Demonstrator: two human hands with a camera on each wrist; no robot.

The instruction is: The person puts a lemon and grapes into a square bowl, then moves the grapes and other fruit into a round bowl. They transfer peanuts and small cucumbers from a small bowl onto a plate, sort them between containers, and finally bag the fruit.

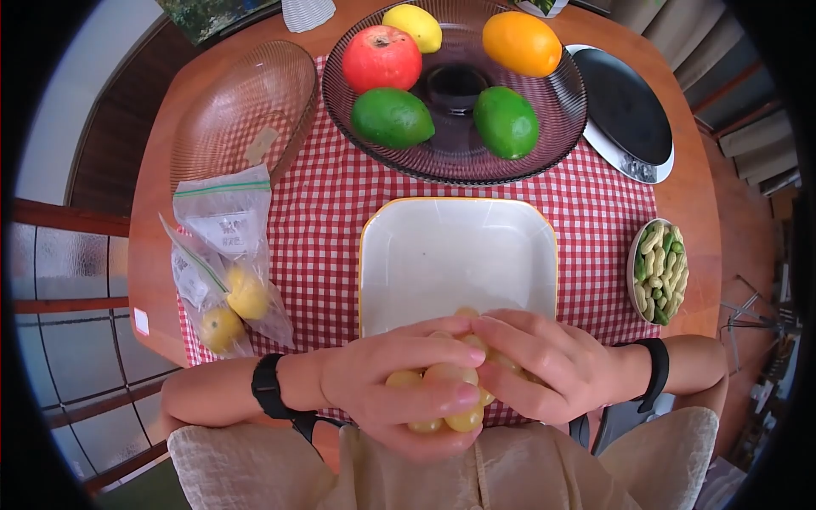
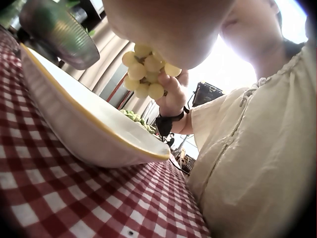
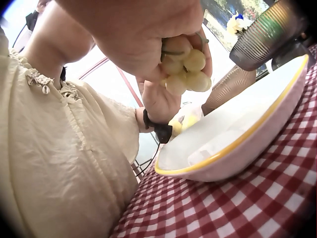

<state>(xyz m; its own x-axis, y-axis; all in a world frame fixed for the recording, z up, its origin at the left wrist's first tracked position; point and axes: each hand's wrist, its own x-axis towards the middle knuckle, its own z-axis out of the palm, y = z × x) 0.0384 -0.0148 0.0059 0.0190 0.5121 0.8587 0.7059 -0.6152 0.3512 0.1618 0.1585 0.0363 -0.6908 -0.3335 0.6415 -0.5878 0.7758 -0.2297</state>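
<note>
A bunch of pale green grapes [image 1: 450, 374] is held between both hands, above the near edge of a white rectangular dish [image 1: 459, 263] with a yellow rim. My left hand [image 1: 391, 374] curls its fingers round the bunch from the left. From the other side, my right hand [image 1: 552, 361] grips the bunch with bent fingers, partly covering it. In the left wrist view the grapes [image 2: 146, 72] hang in a cluster beside the dish's rim. A bit of stem shows among the grapes [image 3: 185, 67] in the right wrist view. The dish's inside is bare white.
Beyond the dish stands a purple glass bowl [image 1: 459, 166] with a red fruit [image 1: 382, 59], lemon [image 1: 413, 28], orange fruit [image 1: 522, 44] and green fruits [image 1: 507, 123]. Bagged yellow fruits [image 1: 246, 293] lie left. A bowl of peanuts [image 1: 660, 272] stands right, below dark plates [image 1: 625, 106].
</note>
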